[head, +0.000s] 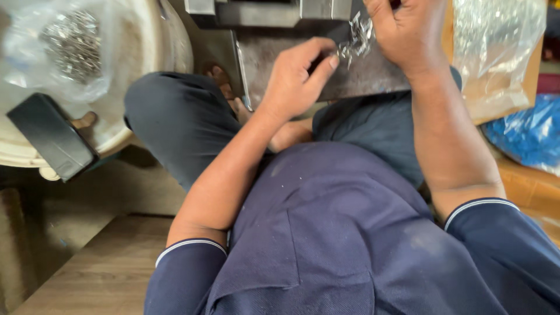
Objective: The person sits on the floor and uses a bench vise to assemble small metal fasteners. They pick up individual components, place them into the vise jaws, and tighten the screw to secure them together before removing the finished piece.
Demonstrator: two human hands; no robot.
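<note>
Two hands work at a grey metal plate (361, 73) under a dark machine block (262, 11), near the top edge. Left hand (294, 79): fingers curled, thumb and forefinger pressed together at the edge of a small heap of shiny metal bits (357, 36); what they pinch, cannot tell. Right hand (408, 35): fingers bent over the same heap from above, tips hidden. Heap lies on the plate between both hands. Clear bag of metal parts (70, 44) rests in a white tub (149, 52) at left, black box (52, 135) on its rim. Another clear bag (496, 46) at right, blue bag (528, 134) below it.
</note>
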